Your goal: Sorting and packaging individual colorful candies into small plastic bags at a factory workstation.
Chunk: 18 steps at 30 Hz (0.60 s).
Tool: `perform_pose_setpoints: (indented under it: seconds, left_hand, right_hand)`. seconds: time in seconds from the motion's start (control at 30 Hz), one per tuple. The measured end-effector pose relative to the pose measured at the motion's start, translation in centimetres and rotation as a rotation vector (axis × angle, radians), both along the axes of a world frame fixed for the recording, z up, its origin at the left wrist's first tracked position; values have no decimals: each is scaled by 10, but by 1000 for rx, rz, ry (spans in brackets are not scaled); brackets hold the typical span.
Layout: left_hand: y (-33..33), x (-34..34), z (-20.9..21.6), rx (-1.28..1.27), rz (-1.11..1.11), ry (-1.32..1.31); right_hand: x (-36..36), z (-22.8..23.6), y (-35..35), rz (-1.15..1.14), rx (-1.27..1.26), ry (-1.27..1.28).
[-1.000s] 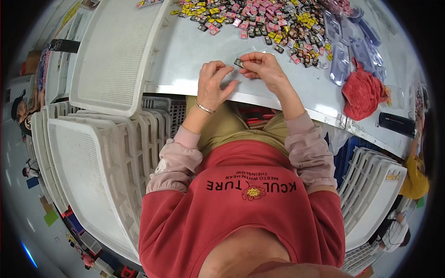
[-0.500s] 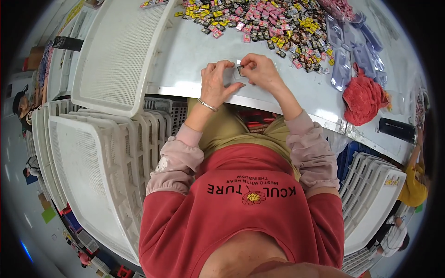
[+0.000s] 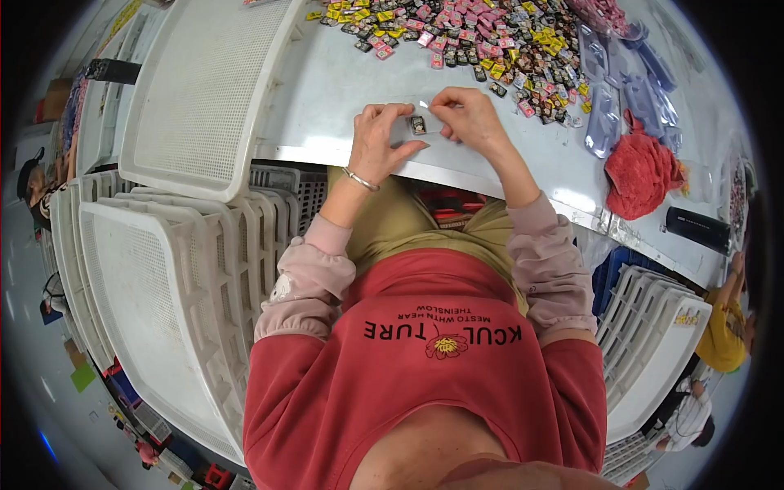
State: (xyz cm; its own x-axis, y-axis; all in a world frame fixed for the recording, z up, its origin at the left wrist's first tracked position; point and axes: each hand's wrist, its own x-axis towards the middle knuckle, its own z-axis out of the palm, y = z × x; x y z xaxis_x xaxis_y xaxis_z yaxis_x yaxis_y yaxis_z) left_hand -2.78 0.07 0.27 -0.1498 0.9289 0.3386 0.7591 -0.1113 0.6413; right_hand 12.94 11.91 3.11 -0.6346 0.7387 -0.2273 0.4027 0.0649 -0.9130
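Observation:
A small black packet (image 3: 419, 125) with a printed face lies within a clear plastic piece (image 3: 432, 127) near the table's front edge. Whether that clear piece is a bag or a thin case I cannot tell. My left hand (image 3: 377, 140) is just left of it, thumb and forefinger curved apart on either side of the packet. From the right, my right hand (image 3: 470, 122) pinches the clear piece at its upper right, fingertips closed together. Beyond my hands spreads a big heap of small pink, black and yellow packets (image 3: 482, 37).
A white mesh tray (image 3: 208, 98) stands at the left, above a stack of similar trays (image 3: 155, 269). On the right are purplish clear plastic trays (image 3: 603, 122), a red cloth (image 3: 641, 175) and a black box-like object (image 3: 698, 229). Other people are at the far sides.
The black packet, partly hidden by my right fingers before, now shows whole in the clear piece. My right hand has shifted slightly right and away from the packet.

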Motion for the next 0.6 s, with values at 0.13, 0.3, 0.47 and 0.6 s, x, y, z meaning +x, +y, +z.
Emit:
perform_pose_setpoints:
  seconds: [0.13, 0.3, 0.47, 0.6]
  left_hand:
    - [0, -2, -2, 0, -19, 19]
    - [3, -1, 0, 1, -25, -33]
    - [1, -6, -2, -41, -63, -1]
    - [0, -7, -5, 85, -124, 123]
  right_hand:
    - [8, -2, -3, 18, 76, 47]
    - [7, -18, -9, 160, 565, 107]
    - [-4, -9, -39, 280, 942, -184]
    - [5, -15, -35, 257, 860, -61]
